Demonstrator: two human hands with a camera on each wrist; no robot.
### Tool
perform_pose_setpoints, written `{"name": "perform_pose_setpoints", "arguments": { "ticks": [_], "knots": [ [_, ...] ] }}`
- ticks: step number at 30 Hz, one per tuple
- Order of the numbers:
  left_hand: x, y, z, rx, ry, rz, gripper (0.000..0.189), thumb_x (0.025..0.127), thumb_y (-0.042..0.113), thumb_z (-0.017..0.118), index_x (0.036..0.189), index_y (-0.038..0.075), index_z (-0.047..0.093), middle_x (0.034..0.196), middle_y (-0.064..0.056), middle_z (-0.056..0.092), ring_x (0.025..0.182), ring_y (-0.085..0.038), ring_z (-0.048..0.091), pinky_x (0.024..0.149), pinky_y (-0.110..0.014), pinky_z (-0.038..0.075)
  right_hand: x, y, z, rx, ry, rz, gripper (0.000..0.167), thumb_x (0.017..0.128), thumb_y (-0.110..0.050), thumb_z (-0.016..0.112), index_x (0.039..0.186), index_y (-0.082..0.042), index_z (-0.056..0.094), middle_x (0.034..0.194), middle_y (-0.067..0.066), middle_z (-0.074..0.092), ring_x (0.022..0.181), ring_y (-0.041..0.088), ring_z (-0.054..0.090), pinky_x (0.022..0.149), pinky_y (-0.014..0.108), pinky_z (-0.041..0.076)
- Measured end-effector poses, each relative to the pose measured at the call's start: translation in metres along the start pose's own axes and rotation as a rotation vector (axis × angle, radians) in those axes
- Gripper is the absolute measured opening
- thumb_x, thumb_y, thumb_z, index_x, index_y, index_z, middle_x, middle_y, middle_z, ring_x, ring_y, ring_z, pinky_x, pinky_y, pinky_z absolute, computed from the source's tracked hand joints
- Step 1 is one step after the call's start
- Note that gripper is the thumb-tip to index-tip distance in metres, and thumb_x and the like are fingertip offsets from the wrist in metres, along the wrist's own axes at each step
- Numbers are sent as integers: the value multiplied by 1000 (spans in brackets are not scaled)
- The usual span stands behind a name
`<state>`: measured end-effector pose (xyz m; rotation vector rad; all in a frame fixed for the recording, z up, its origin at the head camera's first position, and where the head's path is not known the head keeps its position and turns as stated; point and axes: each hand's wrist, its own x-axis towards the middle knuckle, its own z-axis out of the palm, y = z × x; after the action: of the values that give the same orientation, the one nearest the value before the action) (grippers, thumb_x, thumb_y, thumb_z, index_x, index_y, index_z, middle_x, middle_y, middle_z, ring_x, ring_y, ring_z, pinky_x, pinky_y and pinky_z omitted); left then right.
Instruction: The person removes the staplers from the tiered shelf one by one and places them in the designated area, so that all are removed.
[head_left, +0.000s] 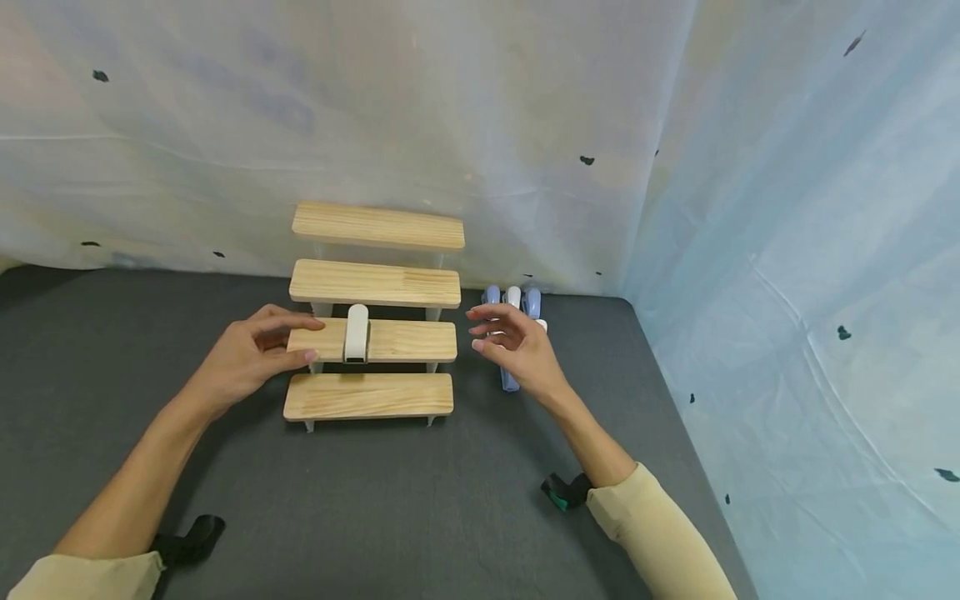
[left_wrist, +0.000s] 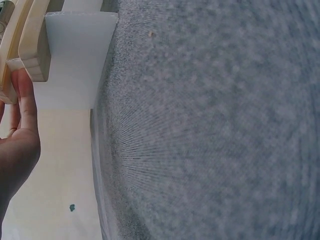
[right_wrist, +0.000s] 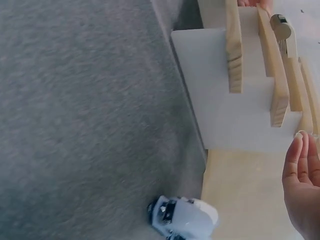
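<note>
A four-step wooden display shelf (head_left: 375,283) with pale boards and white side panels (right_wrist: 220,110) stands against the back curtain. A white stapler (head_left: 357,333) lies front to back on the second board from the bottom, left of its middle. My left hand (head_left: 243,358) grips that board's left end, thumb at the front edge and fingers farther back. My right hand (head_left: 521,346) hovers just right of the shelf, fingers loosely bent and holding nothing. Behind it, partly hidden, is a group of blue and white staplers (head_left: 532,302); a blue stapler (right_wrist: 190,220) also shows in the right wrist view.
Dark grey cloth (head_left: 390,508) covers the table. A pale curtain (head_left: 480,125) with small dark spots rises behind the shelf, and a bluish curtain (head_left: 810,333) borders the table's right edge.
</note>
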<state>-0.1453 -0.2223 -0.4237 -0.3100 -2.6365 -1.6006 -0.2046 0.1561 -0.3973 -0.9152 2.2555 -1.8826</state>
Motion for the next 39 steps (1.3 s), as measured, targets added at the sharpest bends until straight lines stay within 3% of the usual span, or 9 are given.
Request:
{"name": "perform_pose_setpoints", "arguments": {
  "ticks": [6,16,25,34,39],
  "knots": [
    [0,0,-1,5,-15,17,40,92,23,74,129,12,66,115,-3,53,95,-18,44,85,-16,39,9,-9,9,35,-54,-14,45,91,13,63,134,6,53,131,26,56,114,46,56,93,51,48],
    [0,-2,-3,-8,-10,27,41,91,22,75,130,12,66,114,-3,52,90,-20,41,76,-20,39,18,-37,31,89,-125,-57,43,90,16,61,131,15,49,129,36,52,117,53,53,97,52,47],
    [-2,-1,-4,-10,-12,33,40,91,20,75,129,12,66,114,-3,52,92,-19,42,80,-17,40,23,-36,45,116,-202,-70,47,90,15,61,135,14,47,133,35,51,119,53,51,98,59,43],
    [-1,-1,-4,-10,-4,14,39,90,18,76,128,15,67,114,-1,52,91,-20,39,77,-21,37,32,-18,57,135,-224,-81,51,90,13,64,139,5,50,136,28,53,124,42,54,102,46,45],
    [-1,-1,-4,-1,0,18,39,91,19,75,129,14,67,113,-2,52,91,-20,40,78,-20,38,34,-35,66,128,-239,-52,51,89,15,64,137,12,48,136,32,51,126,47,51,104,52,41]
  ]
}}
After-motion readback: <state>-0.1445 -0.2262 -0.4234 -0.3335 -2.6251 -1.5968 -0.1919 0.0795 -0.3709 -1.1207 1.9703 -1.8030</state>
